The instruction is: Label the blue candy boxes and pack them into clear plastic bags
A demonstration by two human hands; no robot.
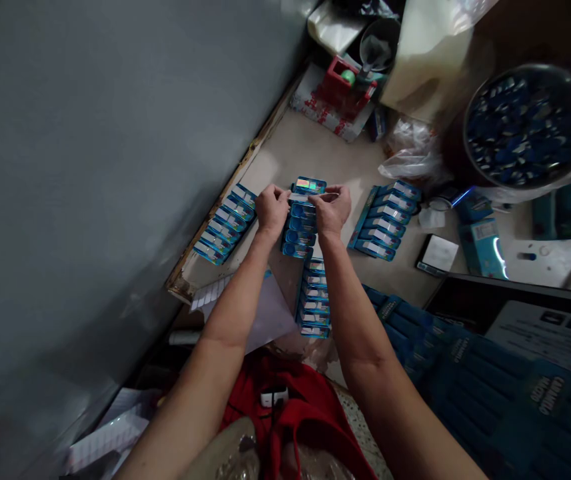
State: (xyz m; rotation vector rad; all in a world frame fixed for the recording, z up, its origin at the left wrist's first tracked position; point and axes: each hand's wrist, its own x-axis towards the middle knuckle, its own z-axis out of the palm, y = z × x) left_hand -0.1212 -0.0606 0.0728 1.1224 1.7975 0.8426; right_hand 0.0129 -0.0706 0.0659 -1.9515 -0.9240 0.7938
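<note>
Over the worktable, my left hand (272,208) and my right hand (332,208) pinch the two ends of a narrow white sticker strip (299,197). Beneath it lies a blue multi-pack (299,237) of small compartments. Its far compartment carries a shiny coloured label, while the nearer ones show round blue shapes. To the left sits a blue pack (225,225) with white strips across its compartments. Similar packs lie on the right (385,220) and nearer my body (315,299). My fingertips partly hide the strip's ends.
A grey wall (115,133) borders the table on the left. At the far end stands a red tape dispenser (340,90). A big metal pot (470,137) full of small blue pieces is at right. Blue cartons (505,380) fill the lower right; a paper sheet (270,313) lies near me.
</note>
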